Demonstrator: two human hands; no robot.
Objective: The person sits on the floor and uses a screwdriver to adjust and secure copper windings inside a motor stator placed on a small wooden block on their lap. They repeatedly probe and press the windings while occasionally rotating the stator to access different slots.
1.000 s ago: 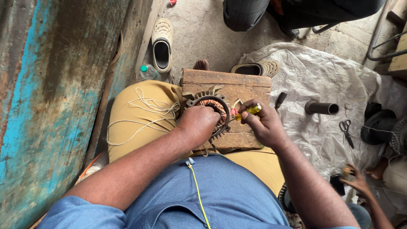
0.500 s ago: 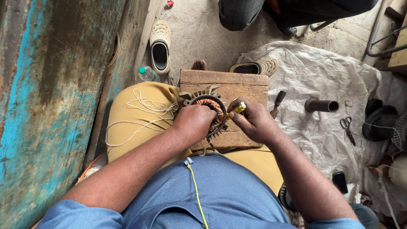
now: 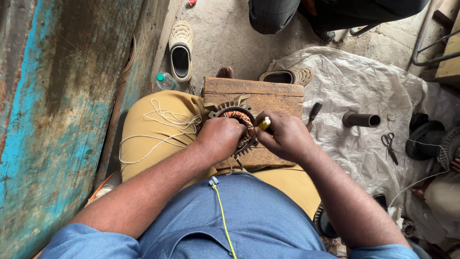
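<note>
Stator [image 3: 238, 120] on wooden block [image 3: 268, 93], left hand [image 3: 221, 137] fingers clasped over it, right hand [image 3: 283, 135] fingers pinching yellow-handled tool [image 3: 264, 123]

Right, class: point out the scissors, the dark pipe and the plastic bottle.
scissors [image 3: 389, 145], head view, on the blades just below the handles.
dark pipe [image 3: 360, 120], head view, on the middle of its side.
plastic bottle [image 3: 166, 81], head view, on its clear body.

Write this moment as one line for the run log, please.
left hand: pressing on motor coil ring | right hand: pinching yellow tool at ring | support: wooden block | string on thigh
</note>
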